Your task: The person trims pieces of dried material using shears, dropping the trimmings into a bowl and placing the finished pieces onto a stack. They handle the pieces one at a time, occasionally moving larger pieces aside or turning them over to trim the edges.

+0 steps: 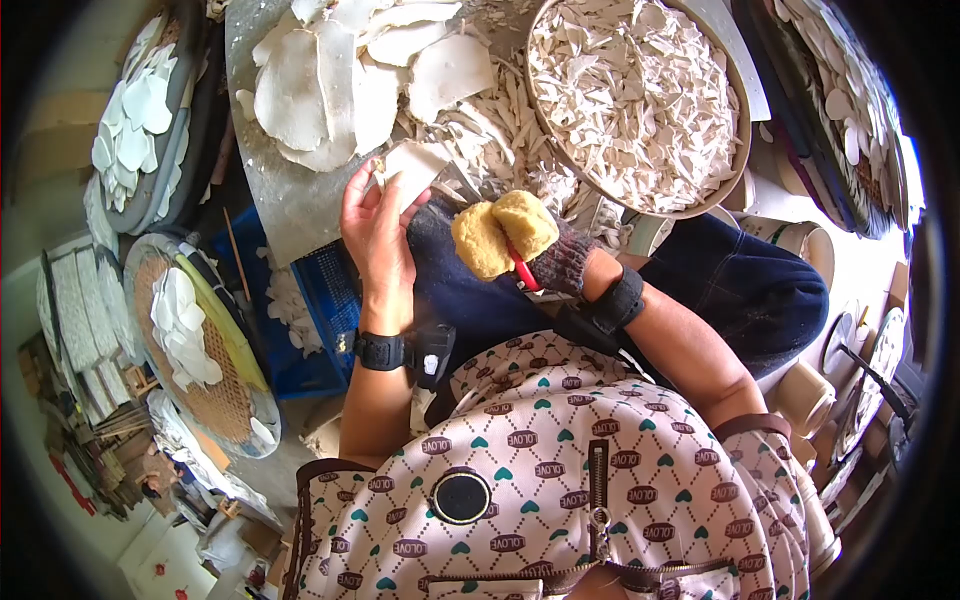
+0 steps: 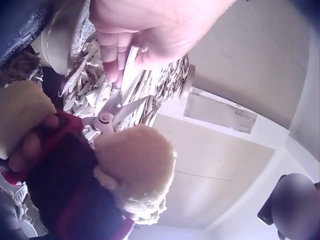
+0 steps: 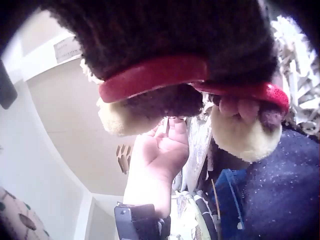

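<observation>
My left hand pinches a thin, off-white sheet piece between thumb and fingers, over the work surface. Scissors with red handles are gripped by my right hand, which wears a dark knitted glove with bare fingertips. Yellow sponge pads wrap the handles and hide much of that hand in the head view. In the left wrist view, the scissor blades stand apart, right at the lower edge of the sheet piece. From the right wrist, the left palm shows beyond the red handle loops.
Larger off-white sheets lie stacked at the upper left of the grey board. A round tray full of cut strips stands at the right, with loose strips beside it. A blue crate sits below left.
</observation>
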Available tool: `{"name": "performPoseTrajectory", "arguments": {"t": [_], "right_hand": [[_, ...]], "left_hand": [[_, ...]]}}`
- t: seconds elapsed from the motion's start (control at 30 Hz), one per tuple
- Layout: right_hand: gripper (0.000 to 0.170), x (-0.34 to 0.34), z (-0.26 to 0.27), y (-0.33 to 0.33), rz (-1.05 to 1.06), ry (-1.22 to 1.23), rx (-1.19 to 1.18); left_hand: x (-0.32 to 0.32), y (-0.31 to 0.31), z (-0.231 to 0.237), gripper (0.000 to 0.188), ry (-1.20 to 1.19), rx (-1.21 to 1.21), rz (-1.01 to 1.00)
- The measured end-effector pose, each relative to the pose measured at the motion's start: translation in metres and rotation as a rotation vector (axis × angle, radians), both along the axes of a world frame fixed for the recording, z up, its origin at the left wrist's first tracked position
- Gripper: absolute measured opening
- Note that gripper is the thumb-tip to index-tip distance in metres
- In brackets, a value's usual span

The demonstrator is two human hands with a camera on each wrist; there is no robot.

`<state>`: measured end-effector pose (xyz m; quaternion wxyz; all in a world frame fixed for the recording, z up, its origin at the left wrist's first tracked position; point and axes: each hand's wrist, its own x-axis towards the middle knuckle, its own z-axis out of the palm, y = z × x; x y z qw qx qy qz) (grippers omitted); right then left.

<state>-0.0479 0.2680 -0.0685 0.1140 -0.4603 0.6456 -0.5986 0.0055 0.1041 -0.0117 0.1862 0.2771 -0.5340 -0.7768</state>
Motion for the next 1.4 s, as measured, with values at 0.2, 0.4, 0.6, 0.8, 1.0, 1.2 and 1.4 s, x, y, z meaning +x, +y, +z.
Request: {"name": "performPoseTrajectory", "arguments": {"t": [0.2, 0.4, 0.6, 0.8, 1.0, 1.2, 1.4], "right_hand": [[0.015, 0.004, 0.027, 0.001, 0.076, -0.33, 0.056], [0.015, 0.008, 0.014, -0.001, 0.085, -0.263, 0.092], [0.016, 0.005, 0.024, 0.002, 0.053, -0.279, 0.034], [0.019, 0.012, 0.021, 0.01, 0.024, -0.477, 0.122], [0.017, 0.015, 0.006, 0.001, 0.04, -0.446, -0.022], [0.018, 0.011, 0.008, 0.001, 0.072, -0.435, 0.035], [0.032, 0.012, 0.019, 0.008, 0.131, -0.41, 0.165]], "left_hand": [[-0.005, -0.007, 0.002, 0.048, -0.041, 0.042, -0.082], [-0.008, -0.013, 0.007, 0.046, -0.06, 0.012, -0.152], [-0.008, -0.015, 0.014, 0.046, -0.127, 0.02, -0.292], [-0.009, -0.019, 0.013, 0.047, -0.157, -0.008, -0.337], [-0.01, -0.025, 0.014, 0.037, -0.224, -0.057, -0.425], [-0.008, -0.009, 0.0, 0.035, -0.095, -0.096, -0.151], [-0.013, 0.004, -0.007, 0.04, -0.073, -0.099, 0.0]]}}
